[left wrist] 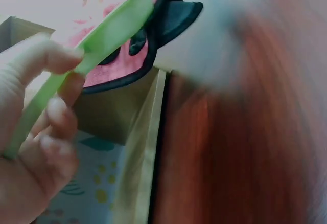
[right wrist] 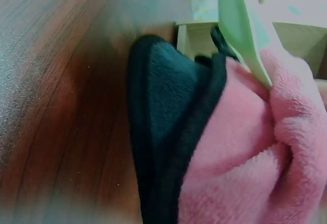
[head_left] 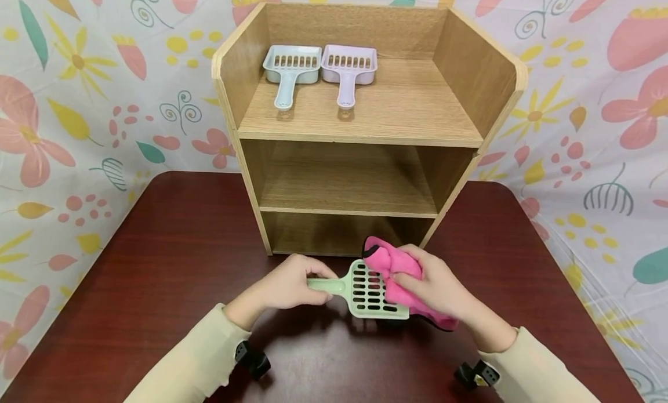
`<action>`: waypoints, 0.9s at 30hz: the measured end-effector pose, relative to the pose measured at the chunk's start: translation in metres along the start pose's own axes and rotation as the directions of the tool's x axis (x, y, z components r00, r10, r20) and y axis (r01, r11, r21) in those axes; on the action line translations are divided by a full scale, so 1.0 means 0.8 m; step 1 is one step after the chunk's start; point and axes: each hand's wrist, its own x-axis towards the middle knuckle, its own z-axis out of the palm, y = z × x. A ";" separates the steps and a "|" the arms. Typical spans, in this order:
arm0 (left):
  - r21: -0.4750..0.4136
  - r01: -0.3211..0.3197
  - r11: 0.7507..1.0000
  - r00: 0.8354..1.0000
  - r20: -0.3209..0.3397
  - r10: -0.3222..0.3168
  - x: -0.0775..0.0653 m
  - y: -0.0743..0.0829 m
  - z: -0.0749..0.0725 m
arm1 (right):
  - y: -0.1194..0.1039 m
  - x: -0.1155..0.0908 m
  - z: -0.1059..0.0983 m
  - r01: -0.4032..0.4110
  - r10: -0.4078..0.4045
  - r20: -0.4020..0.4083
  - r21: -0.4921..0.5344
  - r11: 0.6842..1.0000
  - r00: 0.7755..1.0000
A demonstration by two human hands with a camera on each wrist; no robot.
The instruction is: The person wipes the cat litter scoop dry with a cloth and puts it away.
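Note:
My left hand [head_left: 294, 282] grips the handle of a light green litter scoop [head_left: 360, 288], its slotted pan pointing right in the head view. In the left wrist view, thumb and fingers wrap the green handle [left wrist: 43, 93]. My right hand [head_left: 435, 284] holds a pink cloth [head_left: 402, 269] with black edging against the pan's right side, covering part of the slots. The right wrist view shows the cloth [right wrist: 230, 157] folded around the edge of the scoop [right wrist: 240, 27], its dark reverse side [right wrist: 171, 91] hanging down. Most of the right hand is out of that view.
A wooden shelf unit [head_left: 360, 137] stands at the back of the dark red table [head_left: 172, 246]. On its top board, at the left, a light blue scoop [head_left: 288, 87] and a lilac scoop [head_left: 347, 84] lie side by side, handles forward. A patterned cloth backdrop [head_left: 78, 130] hangs behind.

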 end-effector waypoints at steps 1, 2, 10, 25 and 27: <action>0.053 -0.024 0.998 0.999 -0.042 0.026 0.000 0.000 -0.001 | 0.000 0.001 0.000 -0.016 0.016 -0.017 0.003 1.000 1.000; 0.111 -0.049 0.993 0.995 -0.086 0.059 -0.001 0.000 -0.002 | 0.001 0.001 0.000 -0.036 0.036 -0.027 0.014 0.999 0.999; 0.369 -0.227 0.901 0.942 -0.152 0.299 -0.007 0.000 0.000 | 0.006 0.004 -0.002 -0.090 0.089 0.028 0.061 0.994 0.996; 0.193 -0.212 0.958 0.949 -0.193 0.249 -0.004 0.003 0.004 | 0.004 0.009 -0.005 0.041 -0.039 0.029 -0.066 0.997 0.999; 0.161 -0.195 0.967 0.957 -0.187 0.224 -0.003 0.004 0.004 | 0.003 0.010 -0.006 0.079 -0.075 0.047 -0.093 0.992 0.996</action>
